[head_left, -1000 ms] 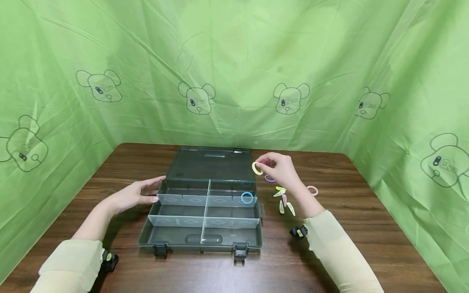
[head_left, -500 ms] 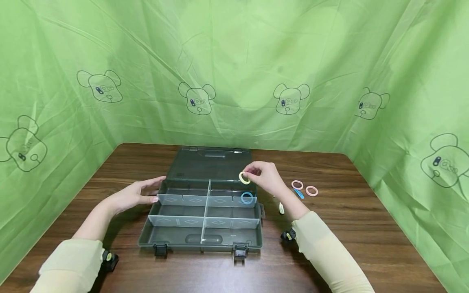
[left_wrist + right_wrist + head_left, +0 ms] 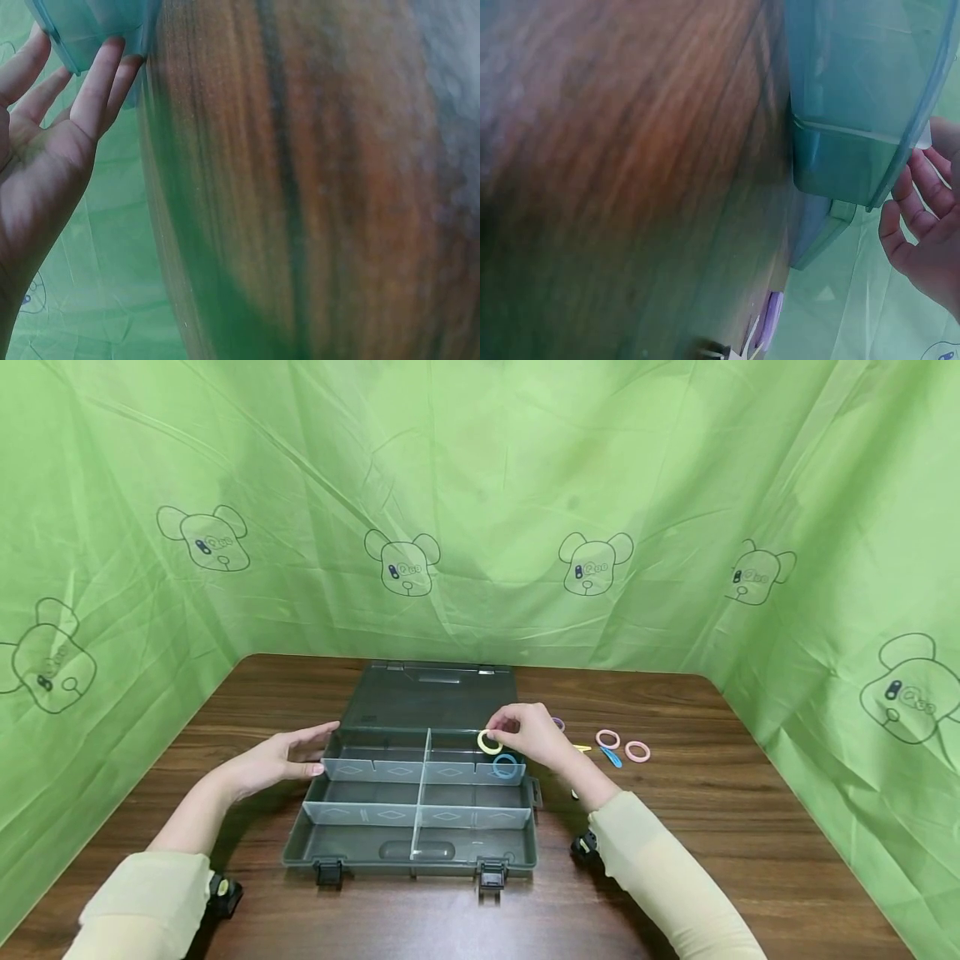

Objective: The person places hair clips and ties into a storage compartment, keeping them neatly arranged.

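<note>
A dark translucent divider box [image 3: 472, 842] lies on the table with its lid laid back. My right hand [image 3: 531, 732] pinches a pale yellow hair tie [image 3: 481, 745] over the back right compartment. Below it, a blue hair tie [image 3: 505, 767] shows in that compartment, behind the white divider. In the right wrist view, the right fingers [image 3: 922, 187] are just over the box's side wall. My left hand [image 3: 262, 766] rests at the box's left side, thumb and fingers spread. The left wrist view shows those fingertips [image 3: 112, 46] against the box wall.
Right of the box lie two pink hair ties [image 3: 638, 752], a blue hair clip [image 3: 611, 757] and a partly hidden purple hair tie [image 3: 558, 724]. My right forearm covers more clips. Two black latches [image 3: 492, 874] project from the box's front. Green cloth [image 3: 480, 527] surrounds the table.
My right hand has moved left and down with the yellow hair tie, from beside the lid to over the back right compartment. The left hand has stayed in place.
</note>
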Tool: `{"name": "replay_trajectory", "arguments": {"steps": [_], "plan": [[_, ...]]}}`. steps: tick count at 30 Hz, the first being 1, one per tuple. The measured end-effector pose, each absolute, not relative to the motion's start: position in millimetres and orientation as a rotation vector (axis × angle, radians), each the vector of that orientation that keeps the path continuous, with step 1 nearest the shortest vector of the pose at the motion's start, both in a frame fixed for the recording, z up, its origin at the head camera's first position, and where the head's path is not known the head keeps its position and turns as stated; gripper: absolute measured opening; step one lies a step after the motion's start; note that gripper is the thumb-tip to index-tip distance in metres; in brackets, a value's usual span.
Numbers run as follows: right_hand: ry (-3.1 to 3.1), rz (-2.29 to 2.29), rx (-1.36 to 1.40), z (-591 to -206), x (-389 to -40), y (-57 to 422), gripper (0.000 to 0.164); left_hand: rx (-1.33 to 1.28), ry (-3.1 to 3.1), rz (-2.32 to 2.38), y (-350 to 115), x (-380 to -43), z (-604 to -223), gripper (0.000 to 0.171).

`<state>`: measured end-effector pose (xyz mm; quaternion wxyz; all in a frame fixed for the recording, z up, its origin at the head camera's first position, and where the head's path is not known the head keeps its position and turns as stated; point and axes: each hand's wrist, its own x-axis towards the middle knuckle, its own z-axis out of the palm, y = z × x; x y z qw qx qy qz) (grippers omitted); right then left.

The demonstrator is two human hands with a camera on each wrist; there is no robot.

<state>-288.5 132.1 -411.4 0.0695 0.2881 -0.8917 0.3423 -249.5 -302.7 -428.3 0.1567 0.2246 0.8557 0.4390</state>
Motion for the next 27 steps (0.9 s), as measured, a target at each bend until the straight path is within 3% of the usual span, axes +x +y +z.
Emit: {"name": "replay_trajectory", "arguments": {"steps": [27], "plan": [[-2.578,1.128,0.762,-383.6,-270.5,182.8,0.011,0.63,2.382,1.314,-302.5,-249.4,-426.3,0.076]]}}
